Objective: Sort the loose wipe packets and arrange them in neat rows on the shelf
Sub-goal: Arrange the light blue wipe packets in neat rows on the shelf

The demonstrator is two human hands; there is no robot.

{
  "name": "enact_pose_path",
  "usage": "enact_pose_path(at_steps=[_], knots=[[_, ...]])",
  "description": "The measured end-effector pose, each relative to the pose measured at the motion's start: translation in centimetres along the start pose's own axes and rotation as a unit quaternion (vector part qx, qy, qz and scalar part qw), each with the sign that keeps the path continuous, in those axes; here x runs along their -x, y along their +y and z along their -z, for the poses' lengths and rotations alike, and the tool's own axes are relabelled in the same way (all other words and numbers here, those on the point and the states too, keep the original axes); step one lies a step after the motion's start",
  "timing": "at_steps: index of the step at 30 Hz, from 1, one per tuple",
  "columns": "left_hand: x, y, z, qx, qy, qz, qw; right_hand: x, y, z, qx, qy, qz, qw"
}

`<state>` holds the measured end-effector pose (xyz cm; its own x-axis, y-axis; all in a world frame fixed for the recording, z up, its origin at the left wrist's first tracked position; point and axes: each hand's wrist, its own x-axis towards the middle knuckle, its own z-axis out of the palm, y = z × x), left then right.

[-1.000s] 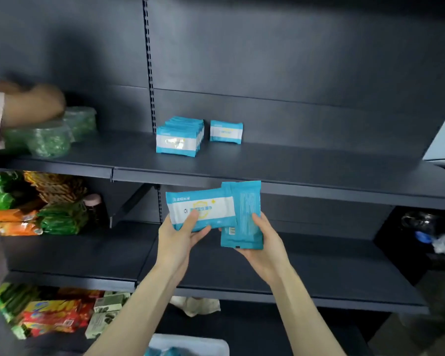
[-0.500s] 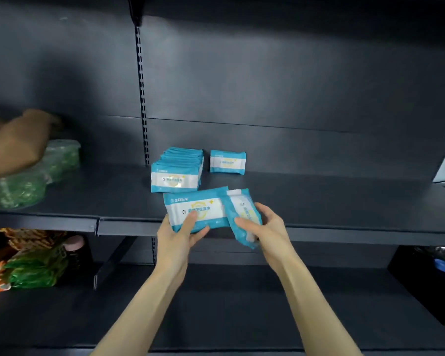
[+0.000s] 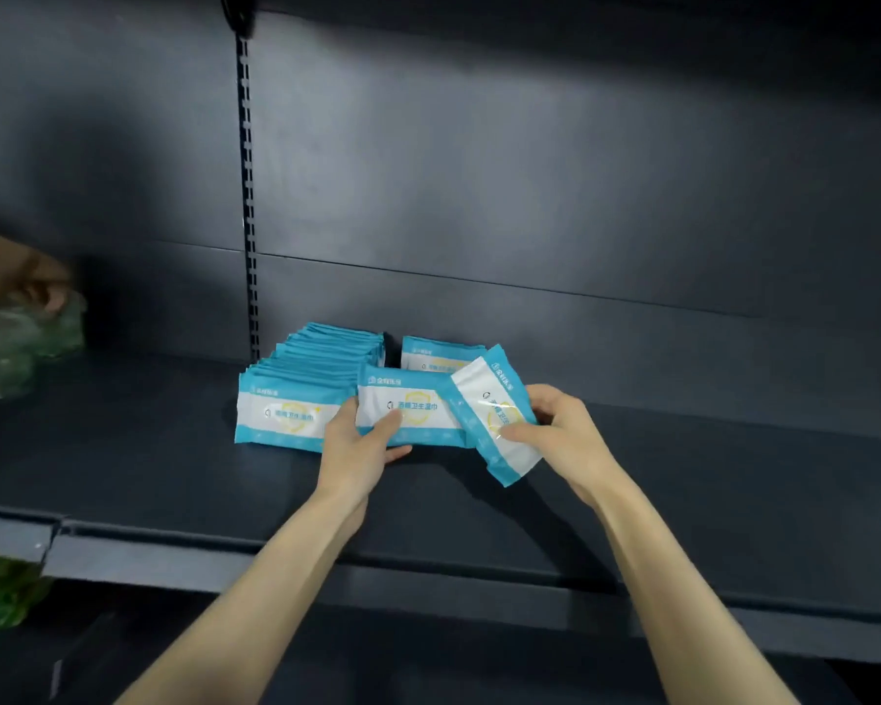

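Both hands are up at the shelf (image 3: 682, 475), each with a wipe packet. The left hand (image 3: 357, 450) grips a level packet (image 3: 418, 407) from below, thumb across its white face. Its long axis runs left to right, and its left end overlaps the front of the full row (image 3: 291, 399), which runs back toward the rear wall. The right hand (image 3: 555, 429) pinches a tilted packet (image 3: 484, 394), fingers (image 3: 525, 432) curled round its right edge. Its long axis slants from upper left to lower right, and it overlaps the level packet. Behind both, a lone packet (image 3: 428, 353) stands near the back, seemingly starting a second row. That slot lies just beyond the held packets, about midway between the two hands, so I'd say the tilted one needs squaring first. Far left, another person's hand (image 3: 36, 282) touches green bags (image 3: 21, 348).
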<state>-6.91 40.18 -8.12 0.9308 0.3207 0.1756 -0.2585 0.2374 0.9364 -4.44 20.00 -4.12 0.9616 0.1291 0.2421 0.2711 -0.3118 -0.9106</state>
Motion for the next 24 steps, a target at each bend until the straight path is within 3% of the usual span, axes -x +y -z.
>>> enact_pose_path(at_steps=[7,17,24], knots=[[-6.6,-2.8,-3.9,-0.105,0.059,0.055,0.991,-6.7,2.1,2.1,0.089,0.002,0.035,0.995],[-13.7,-5.1,-5.7,-0.267,0.032,0.025,0.963,-12.7,4.6,1.9,0.248,-0.017,0.053,0.967],[-15.8,-5.9,-6.2,-0.39,0.049,-0.017,0.919,-15.1,5.3,1.3,0.254,0.011,0.065,0.965]])
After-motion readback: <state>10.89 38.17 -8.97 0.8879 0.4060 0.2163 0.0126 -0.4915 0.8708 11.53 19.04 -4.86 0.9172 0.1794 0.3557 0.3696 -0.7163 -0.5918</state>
